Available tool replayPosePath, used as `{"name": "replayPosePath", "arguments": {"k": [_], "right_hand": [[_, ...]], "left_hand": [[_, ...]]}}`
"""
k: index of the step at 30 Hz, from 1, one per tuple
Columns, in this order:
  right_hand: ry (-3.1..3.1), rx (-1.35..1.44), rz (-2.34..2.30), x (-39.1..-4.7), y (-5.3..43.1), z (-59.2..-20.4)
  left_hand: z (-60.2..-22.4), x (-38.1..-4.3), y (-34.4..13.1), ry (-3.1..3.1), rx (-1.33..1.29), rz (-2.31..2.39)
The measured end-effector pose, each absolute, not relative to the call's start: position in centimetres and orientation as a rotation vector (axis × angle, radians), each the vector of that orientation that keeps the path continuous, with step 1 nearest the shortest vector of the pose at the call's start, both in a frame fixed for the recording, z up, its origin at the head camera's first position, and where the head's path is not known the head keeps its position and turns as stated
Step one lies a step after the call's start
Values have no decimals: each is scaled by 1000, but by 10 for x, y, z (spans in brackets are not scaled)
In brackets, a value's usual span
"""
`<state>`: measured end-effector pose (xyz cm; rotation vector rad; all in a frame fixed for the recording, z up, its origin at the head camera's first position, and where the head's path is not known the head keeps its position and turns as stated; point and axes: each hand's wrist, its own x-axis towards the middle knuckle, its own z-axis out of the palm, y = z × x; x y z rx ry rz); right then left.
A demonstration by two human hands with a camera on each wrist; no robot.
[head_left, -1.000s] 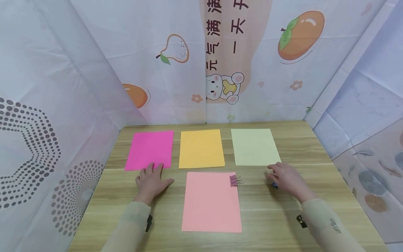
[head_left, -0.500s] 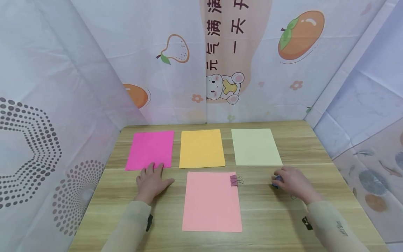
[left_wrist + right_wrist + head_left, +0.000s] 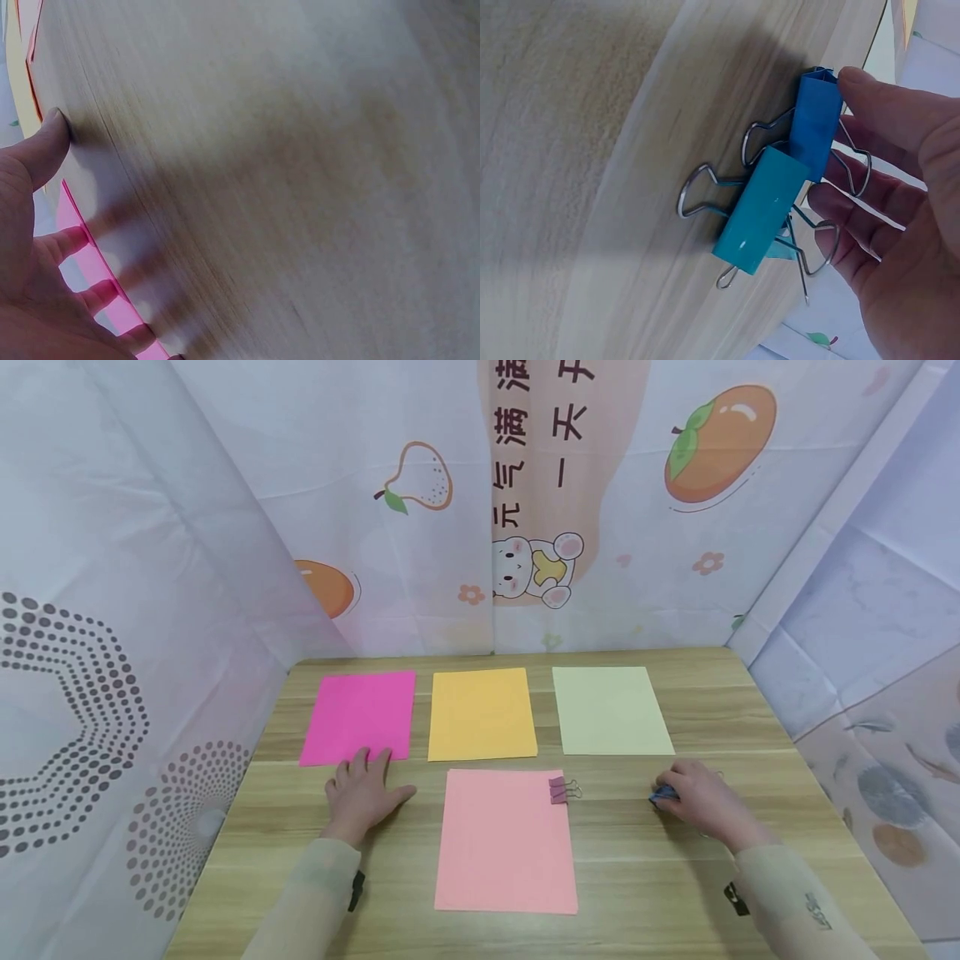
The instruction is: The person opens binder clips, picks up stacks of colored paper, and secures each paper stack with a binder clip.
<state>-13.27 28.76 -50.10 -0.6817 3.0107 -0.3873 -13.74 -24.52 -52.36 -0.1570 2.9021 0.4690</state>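
My left hand (image 3: 362, 795) rests with spread fingers, its fingertips on the near edge of the magenta paper (image 3: 360, 714). In the left wrist view the thumb lies apart on the wood and the other fingertips touch the pink edge (image 3: 101, 262). My right hand (image 3: 701, 802) pinches a blue binder clip (image 3: 815, 124), thumb at one end and fingers behind it. Beside it a teal binder clip (image 3: 761, 210) stands against the blue one. A paler teal piece (image 3: 782, 249) and more wire handles show behind, mostly covered. The hand hides most of these clips in the head view.
A pink paper stack (image 3: 506, 843) lies in the middle with a mauve binder clip (image 3: 559, 790) on its right edge. Orange paper (image 3: 482, 714) and pale green paper (image 3: 613, 710) lie along the back. Fabric curtains (image 3: 420, 552) stand behind and at both sides.
My right hand has drawn slightly right and toward me, and its fingers have closed round the blue binder clip, which has turned a little. The left hand stays in place.
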Motion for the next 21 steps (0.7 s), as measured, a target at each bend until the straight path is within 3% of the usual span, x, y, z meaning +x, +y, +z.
{"name": "replayPosePath", "arguments": {"k": [21], "right_hand": [[3069,-462,-292,-130,298,-499]], "left_hand": [[-525,-138,-245,2885,-174,473]]}}
